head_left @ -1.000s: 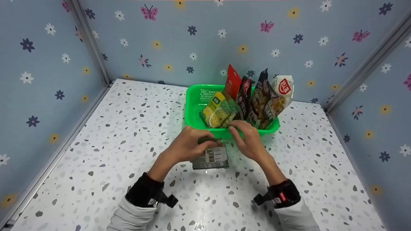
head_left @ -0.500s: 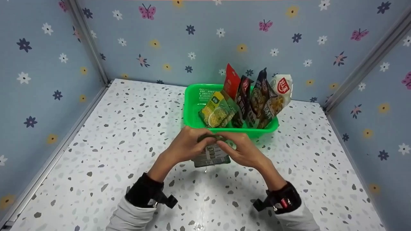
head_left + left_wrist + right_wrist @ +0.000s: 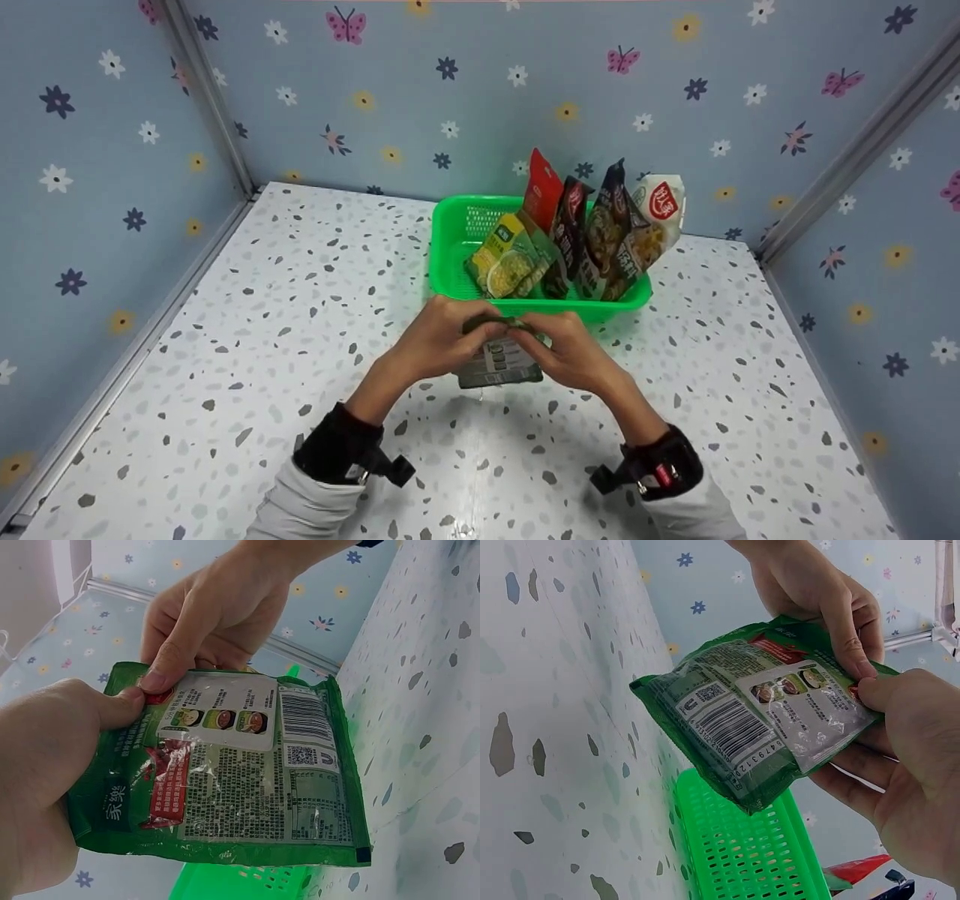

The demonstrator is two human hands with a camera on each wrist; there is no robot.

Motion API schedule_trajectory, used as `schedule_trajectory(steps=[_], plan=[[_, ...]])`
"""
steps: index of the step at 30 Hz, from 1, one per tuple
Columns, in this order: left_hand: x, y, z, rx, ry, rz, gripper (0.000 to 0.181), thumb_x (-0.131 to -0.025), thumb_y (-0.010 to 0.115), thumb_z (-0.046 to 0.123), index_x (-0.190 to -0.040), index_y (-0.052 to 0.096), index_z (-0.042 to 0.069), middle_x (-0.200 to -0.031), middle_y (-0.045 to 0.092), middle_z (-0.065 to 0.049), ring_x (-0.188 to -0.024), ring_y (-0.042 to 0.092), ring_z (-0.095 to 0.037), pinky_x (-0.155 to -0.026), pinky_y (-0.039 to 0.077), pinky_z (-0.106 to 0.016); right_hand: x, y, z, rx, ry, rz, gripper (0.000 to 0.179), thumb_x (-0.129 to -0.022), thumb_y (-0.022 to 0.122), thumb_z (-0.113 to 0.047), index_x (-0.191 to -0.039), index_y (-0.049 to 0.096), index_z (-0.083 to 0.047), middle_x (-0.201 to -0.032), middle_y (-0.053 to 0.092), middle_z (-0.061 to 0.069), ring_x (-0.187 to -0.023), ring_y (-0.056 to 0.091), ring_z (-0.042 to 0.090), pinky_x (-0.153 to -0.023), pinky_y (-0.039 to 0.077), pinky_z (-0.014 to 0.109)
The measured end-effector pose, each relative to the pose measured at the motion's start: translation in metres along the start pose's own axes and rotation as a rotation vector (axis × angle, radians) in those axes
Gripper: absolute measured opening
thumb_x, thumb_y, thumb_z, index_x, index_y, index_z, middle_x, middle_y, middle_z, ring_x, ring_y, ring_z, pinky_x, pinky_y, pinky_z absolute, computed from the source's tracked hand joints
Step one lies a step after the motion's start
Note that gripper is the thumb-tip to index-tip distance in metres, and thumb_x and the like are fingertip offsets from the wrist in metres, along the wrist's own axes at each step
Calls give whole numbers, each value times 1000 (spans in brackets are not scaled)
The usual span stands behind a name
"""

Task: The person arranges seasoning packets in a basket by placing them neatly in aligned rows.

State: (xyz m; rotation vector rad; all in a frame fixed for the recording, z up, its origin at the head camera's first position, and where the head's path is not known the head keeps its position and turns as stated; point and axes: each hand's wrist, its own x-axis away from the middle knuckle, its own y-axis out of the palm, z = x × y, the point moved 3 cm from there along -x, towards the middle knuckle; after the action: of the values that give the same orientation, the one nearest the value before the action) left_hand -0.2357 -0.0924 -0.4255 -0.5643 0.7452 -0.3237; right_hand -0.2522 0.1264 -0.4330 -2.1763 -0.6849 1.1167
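A green seasoning packet (image 3: pixel 499 366) is held up in front of the green basket, its printed back with a barcode showing in both wrist views. My left hand (image 3: pixel 435 337) grips the packet's upper edge from the left, thumb on the printed side. On the right, my right hand (image 3: pixel 574 349) pinches the same edge, the two thumbs almost touching in the left wrist view. The packet (image 3: pixel 232 765) looks flat and sealed along its visible edges. Its front is hidden, and some fingers are behind it.
Just beyond the hands stands the green plastic basket (image 3: pixel 600 309). In it are a yellow packet (image 3: pixel 506 262), a red packet (image 3: pixel 543 191) and several dark or white food pouches leaning upright. Patterned panels (image 3: pixel 480 90) enclose the speckled table (image 3: pixel 315 270) behind and at the sides.
My right hand has moved left from the basket's front rim to the packet and now pinches its upper edge. The left hand keeps its grip; the packet has shifted slightly right.
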Motion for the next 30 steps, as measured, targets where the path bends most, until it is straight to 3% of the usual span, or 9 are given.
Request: schedule_trajectory(steps=[4, 7, 9, 11, 15, 18, 24, 30], plan=[[1, 0, -2, 21, 4, 8, 15, -109, 77, 20, -115, 85, 8, -102, 88, -9, -74, 79, -17, -69, 61, -27, 0, -2, 0, 12, -9, 11, 12, -110, 70, -2, -99, 75, -6, -68, 58, 6, -55, 40, 7, -57, 37, 23], [1, 1, -3, 28, 2, 33, 17, -109, 78, 22, -117, 85, 9, -105, 88, -8, -77, 80, -17, -70, 61, -28, 0, -5, 1, 23, 3, 23, 11, -110, 69, -3, -108, 80, -6, -75, 70, 7, -57, 54, 10, -57, 44, 23], [1, 0, -4, 28, -1, 71, 18, -108, 80, 23, -119, 84, 9, -108, 88, -8, -84, 82, -18, -73, 64, -31, 1, -8, 1, 17, 11, 41, 17, -110, 69, -2, -119, 82, -6, -89, 81, 9, -64, 68, 13, -60, 53, 25], [1, -1, -5, 28, -3, 122, 23, -105, 83, 23, -122, 83, 8, -112, 87, -9, -93, 84, -20, -79, 68, -36, 2, -11, 2, 15, 15, 75, 20, -110, 69, 0, -123, 83, -6, -96, 84, 10, -67, 73, 15, -61, 56, 26], [-1, -3, -7, 34, -10, 214, 35, -102, 87, 23, -131, 79, 5, -119, 86, -13, -107, 85, -25, -92, 70, -44, 3, -19, 3, 22, 18, 170, 18, -108, 70, 3, -117, 83, -5, -85, 80, 10, -59, 66, 16, -57, 49, 26], [-1, -3, -8, 55, -43, 248, 42, -100, 89, 24, -135, 76, 6, -120, 86, -13, -106, 85, -25, -91, 70, -43, 3, -24, 3, 28, 21, 241, 16, -107, 69, 5, -111, 82, -4, -74, 74, 9, -54, 58, 15, -55, 44, 25], [-1, 4, -9, 172, -132, 226, 43, -98, 91, 25, -135, 78, 8, -117, 87, -10, -100, 85, -22, -83, 69, -34, 3, -29, 2, -25, 32, 355, 24, -108, 64, 11, -114, 82, -3, -68, 63, 8, -53, 44, 9, -53, 40, 26], [0, 20, -10, 319, -175, 150, 39, -99, 90, 22, -134, 81, 10, -122, 87, -10, -110, 86, -25, -91, 71, -35, 6, -32, 2, -56, 100, 456, 25, -109, 60, 11, -111, 82, -1, -65, 54, 7, -56, 40, 4, -53, 37, 24]])
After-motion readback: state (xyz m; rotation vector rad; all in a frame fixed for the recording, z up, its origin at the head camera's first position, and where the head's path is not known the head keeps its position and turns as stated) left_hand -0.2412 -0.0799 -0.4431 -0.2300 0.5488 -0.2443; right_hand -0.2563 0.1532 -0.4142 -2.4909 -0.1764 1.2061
